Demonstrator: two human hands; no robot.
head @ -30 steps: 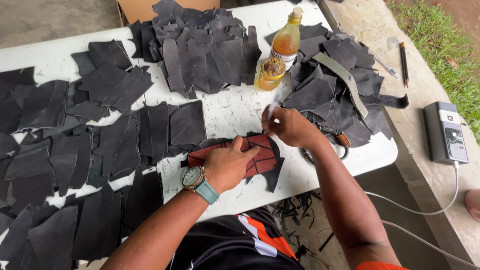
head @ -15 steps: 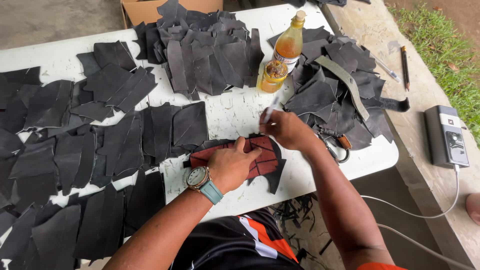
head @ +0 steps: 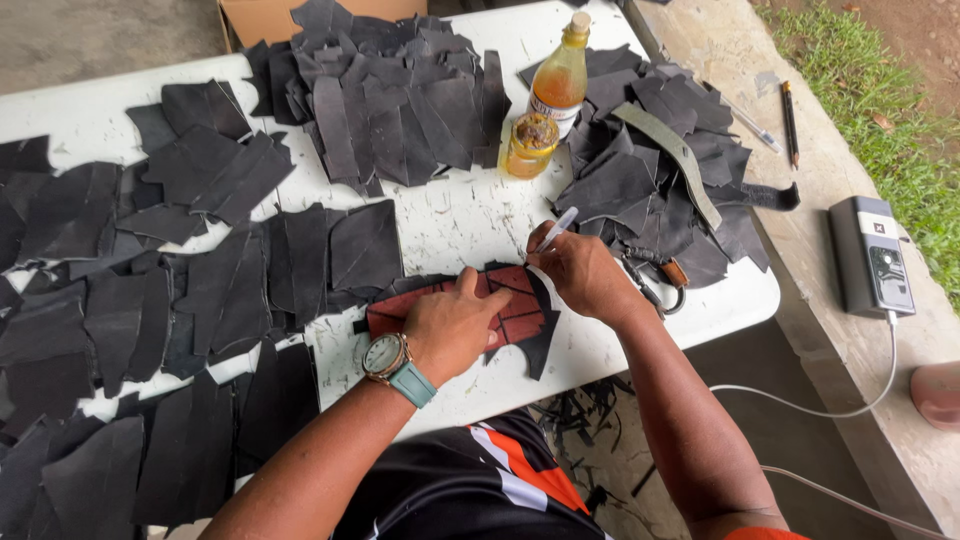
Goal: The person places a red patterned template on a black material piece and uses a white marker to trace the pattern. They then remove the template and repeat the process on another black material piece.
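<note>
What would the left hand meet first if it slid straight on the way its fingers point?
Likely the right hand, which holds a silver pen just past the left hand flat on the reddish-brown template; depth unclear.

Left hand (head: 455,330) pressed flat, palm down, fingers spread, near the table's front edge. Right hand (head: 580,272) just beside it, fingers curled in a writing grip. Forearms angled inward.

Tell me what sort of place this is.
Probably an open-air leather or shoe-making workbench. A white table is covered with cut black pieces, the right hand marks along a red template with a pen, and grass borders a concrete ledge.
</note>
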